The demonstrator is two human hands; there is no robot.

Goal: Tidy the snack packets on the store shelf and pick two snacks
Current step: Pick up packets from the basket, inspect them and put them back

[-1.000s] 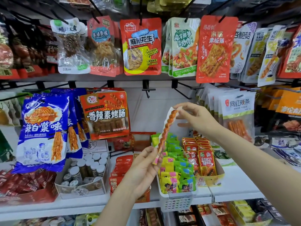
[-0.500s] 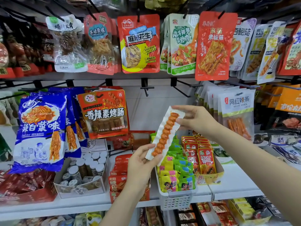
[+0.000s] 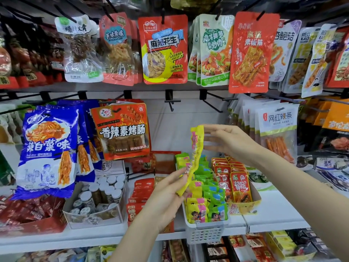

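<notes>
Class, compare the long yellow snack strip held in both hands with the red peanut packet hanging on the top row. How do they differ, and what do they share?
The yellow snack strip is long, narrow and tilted; the red peanut packet is broad, rectangular and hangs upright.
The strip is pinched at its ends by the left hand and right hand; the peanut packet hangs from a black peg.
The strip is mostly yellow with pink; the packet is mostly red with a yellow panel.
Both are sealed snack packs.

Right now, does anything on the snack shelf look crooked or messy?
Yes. The orange roast-sausage packet hangs tilted on its hook, unlike its straight neighbours. The little yellow and green packets are jumbled in the white basket. Nothing looks spilled or torn.
</notes>
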